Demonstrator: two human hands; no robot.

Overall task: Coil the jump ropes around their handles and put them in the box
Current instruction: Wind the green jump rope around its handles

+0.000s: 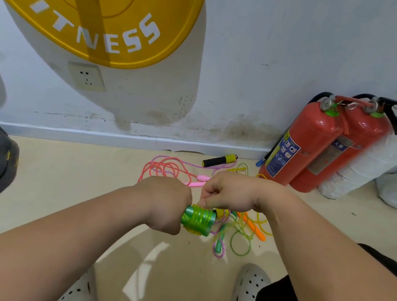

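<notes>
Gripping the green handles [188, 216] in our left hand [166, 204] above the floor [57, 193], we pinch their light, springy rope [200, 216] with our right hand [229, 193], judging it best held near the coil.

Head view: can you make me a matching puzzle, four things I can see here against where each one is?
Things:
1 green handles
2 pink rope
3 black handle
4 extinguishers

Places:
A leaning at the wall
B gripped in the left hand
C lying by the skirting board
D looped loose on the floor

Pairs: 1-B, 2-D, 3-C, 4-A.
</notes>
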